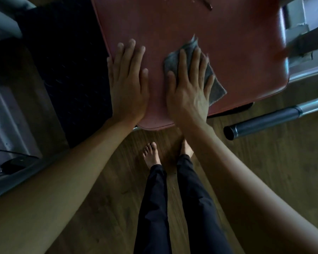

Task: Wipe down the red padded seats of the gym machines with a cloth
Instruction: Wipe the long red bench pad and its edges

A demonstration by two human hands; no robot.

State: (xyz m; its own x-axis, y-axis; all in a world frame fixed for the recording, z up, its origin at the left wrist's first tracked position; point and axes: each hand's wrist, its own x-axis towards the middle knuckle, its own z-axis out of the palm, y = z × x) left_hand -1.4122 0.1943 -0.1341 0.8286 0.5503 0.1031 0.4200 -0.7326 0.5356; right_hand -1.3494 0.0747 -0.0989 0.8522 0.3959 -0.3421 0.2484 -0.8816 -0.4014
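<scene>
Currently the grey cloth (216, 90) is pressed onto the near part of the red seat (209, 33) under the flat-spread right grip (188, 85), the left grip (128, 83) laid flat beside it, holding nothing; even pressure and overlapping strokes are advised.

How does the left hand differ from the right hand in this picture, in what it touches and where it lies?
The right hand presses a grey cloth onto the red seat; the left hand rests bare on the seat itself. The left hand lies at the seat's left edge; the right hand lies nearer its middle. Both are flat, palm down, with straight fingers.
</scene>
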